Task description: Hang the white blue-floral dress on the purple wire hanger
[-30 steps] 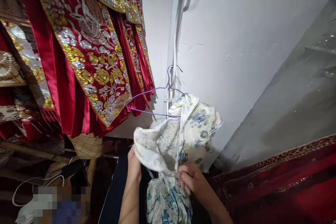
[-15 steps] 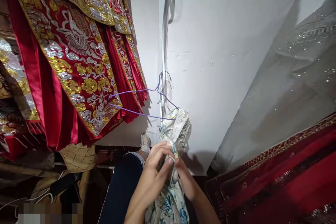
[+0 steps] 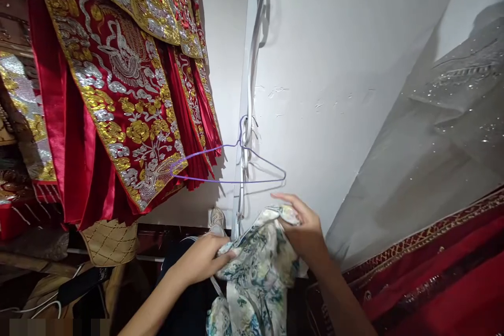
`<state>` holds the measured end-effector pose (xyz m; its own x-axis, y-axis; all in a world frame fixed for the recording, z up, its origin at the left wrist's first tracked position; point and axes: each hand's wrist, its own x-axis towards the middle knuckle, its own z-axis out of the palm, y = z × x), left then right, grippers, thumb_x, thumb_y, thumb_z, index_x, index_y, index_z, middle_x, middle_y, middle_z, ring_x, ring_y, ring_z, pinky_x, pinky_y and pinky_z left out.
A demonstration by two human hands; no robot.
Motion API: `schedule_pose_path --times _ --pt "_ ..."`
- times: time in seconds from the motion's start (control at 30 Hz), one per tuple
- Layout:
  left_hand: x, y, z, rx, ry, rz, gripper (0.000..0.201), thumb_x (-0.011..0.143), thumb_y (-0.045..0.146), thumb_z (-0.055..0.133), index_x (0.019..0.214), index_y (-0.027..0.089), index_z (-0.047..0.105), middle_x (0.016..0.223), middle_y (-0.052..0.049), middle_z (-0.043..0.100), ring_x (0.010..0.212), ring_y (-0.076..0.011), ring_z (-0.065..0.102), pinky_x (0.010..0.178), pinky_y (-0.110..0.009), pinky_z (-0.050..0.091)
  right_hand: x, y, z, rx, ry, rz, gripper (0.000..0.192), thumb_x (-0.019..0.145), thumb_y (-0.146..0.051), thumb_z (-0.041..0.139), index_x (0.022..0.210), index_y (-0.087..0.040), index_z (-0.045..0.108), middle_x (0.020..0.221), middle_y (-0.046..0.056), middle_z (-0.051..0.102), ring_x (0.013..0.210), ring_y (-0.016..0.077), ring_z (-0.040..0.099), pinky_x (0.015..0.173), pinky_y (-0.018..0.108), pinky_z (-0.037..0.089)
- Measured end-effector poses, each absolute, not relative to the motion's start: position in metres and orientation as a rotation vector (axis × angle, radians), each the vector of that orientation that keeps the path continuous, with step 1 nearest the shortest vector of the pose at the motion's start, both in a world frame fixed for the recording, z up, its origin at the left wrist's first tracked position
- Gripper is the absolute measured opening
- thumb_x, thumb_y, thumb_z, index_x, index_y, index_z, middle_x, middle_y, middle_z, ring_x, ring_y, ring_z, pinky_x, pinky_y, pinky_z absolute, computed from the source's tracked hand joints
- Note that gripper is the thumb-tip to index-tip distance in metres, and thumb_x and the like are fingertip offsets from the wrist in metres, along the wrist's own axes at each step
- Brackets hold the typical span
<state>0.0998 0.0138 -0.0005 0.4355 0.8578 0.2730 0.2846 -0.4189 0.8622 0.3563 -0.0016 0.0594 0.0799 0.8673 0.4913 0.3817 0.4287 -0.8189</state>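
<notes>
A white garment with a blue and green floral print hangs between my two hands, its upper edge stretched sideways. My left hand grips the left side of that edge, thumb on top. At the right end, my right hand pinches the cloth, with one finger stretched out. Just above the garment, apart from it, a bare purple wire hanger hangs by its hook from a white strap or rail on the wall. The garment's lower part runs out of view at the bottom.
Left of the hanger hangs a red robe with gold and silver embroidery; the hanger's left end overlaps it. A sheer glittering grey cloth and a red garment are on the right. A black object with white cables lies low left.
The garment has come off the hanger's right arm, down toward me. My hands, close together before, are now spread apart along its edge.
</notes>
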Motion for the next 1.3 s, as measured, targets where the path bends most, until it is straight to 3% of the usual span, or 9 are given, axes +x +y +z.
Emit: schedule_pose_path --times 0.2,0.3,0.43,0.57,0.83,0.97,1.13,1.2,1.3 --pt "0.049 0.025 -0.006 1.767 1.015 1.054 0.02 0.067 0.043 0.077 0.065 0.027 0.066 0.06 -0.003 0.064 0.065 -0.0269 0.063 0.065 -0.031 0.05 0.334 0.091 0.051 -1.092 -1.614 0.552 0.06 0.085 -0.026 0.054 0.145 -0.023 0.049 0.141 0.009 0.058 0.118 0.0232 0.061 0.098 0.034 0.047" --pt "0.028 0.033 -0.011 1.619 1.098 1.149 0.011 0.064 0.031 0.077 0.07 0.031 0.068 0.07 -0.006 0.068 0.079 -0.0327 0.068 0.071 -0.035 0.052 0.339 0.11 0.043 -1.175 -1.782 0.493 0.036 0.084 -0.024 0.053 0.115 -0.02 0.07 0.113 0.008 0.073 0.101 0.0234 0.066 0.088 0.032 0.048" --pt "0.011 0.045 -0.009 1.489 1.275 1.183 0.016 0.061 0.018 0.072 0.067 0.031 0.067 0.078 -0.009 0.07 0.101 -0.0383 0.067 0.089 -0.044 0.049 0.365 0.094 0.042 -1.285 -1.854 0.345 0.019 0.083 -0.025 0.054 0.085 -0.02 0.071 0.076 0.002 0.073 0.073 0.0199 0.064 0.068 0.026 0.045" --pt "0.008 0.057 0.016 1.616 1.499 1.184 0.02 0.056 0.009 0.07 0.064 0.027 0.068 0.088 -0.011 0.071 0.104 -0.0391 0.065 0.099 -0.048 0.041 0.389 0.072 0.057 -1.322 -1.811 0.242 0.013 0.08 -0.028 0.058 0.073 -0.019 0.066 0.066 0.001 0.065 0.065 0.0171 0.057 0.062 0.024 0.04" --pt "0.023 0.085 0.086 2.133 1.647 1.109 0.027 0.082 0.021 0.053 0.104 0.02 0.068 0.098 -0.013 0.072 0.094 -0.0329 0.066 0.092 -0.043 0.046 0.391 0.056 0.08 -1.247 -1.786 0.28 0.022 0.078 -0.029 0.061 0.06 -0.019 0.053 0.059 -0.002 0.05 0.06 0.0139 0.045 0.056 0.024 0.034" --pt "0.049 0.093 0.106 2.356 1.311 1.265 0.043 0.087 0.019 0.043 0.125 0.02 0.062 0.127 -0.011 0.065 0.121 -0.0289 0.057 0.106 -0.041 0.04 0.378 0.051 0.069 -1.125 -1.734 0.528 0.018 0.08 -0.032 0.06 0.068 -0.018 0.06 0.065 0.001 0.057 0.063 0.0161 0.05 0.058 0.026 0.039" --pt "0.072 0.101 0.122 2.371 1.262 1.398 0.04 0.088 0.017 0.04 0.125 0.02 0.057 0.122 -0.009 0.066 0.113 -0.0263 0.061 0.1 -0.037 0.044 0.374 0.041 0.072 -1.061 -1.747 0.619 0.017 0.082 -0.034 0.063 0.086 -0.018 0.068 0.075 0.003 0.064 0.07 0.019 0.058 0.063 0.027 0.045" --pt "0.072 0.101 0.125 2.346 1.256 1.377 0.045 0.087 0.016 0.041 0.13 0.021 0.052 0.12 -0.008 0.068 0.107 -0.0253 0.064 0.095 -0.035 0.046 0.385 0.036 0.08 -1.094 -1.709 0.509 0.043 0.079 -0.03 0.066 0.121 -0.018 0.065 0.078 0.003 0.066 0.073 0.0206 0.061 0.067 0.028 0.047" --pt "0.069 0.097 0.124 2.336 1.224 1.367 0.049 0.088 0.017 0.043 0.136 0.023 0.047 0.122 -0.008 0.067 0.107 -0.0251 0.064 0.093 -0.033 0.046 0.413 0.04 0.093 -1.239 -1.581 0.235 0.092 0.072 -0.024 0.07 0.155 -0.016 0.031 0.074 0.001 0.066 0.067 0.0195 0.06 0.064 0.027 0.046"
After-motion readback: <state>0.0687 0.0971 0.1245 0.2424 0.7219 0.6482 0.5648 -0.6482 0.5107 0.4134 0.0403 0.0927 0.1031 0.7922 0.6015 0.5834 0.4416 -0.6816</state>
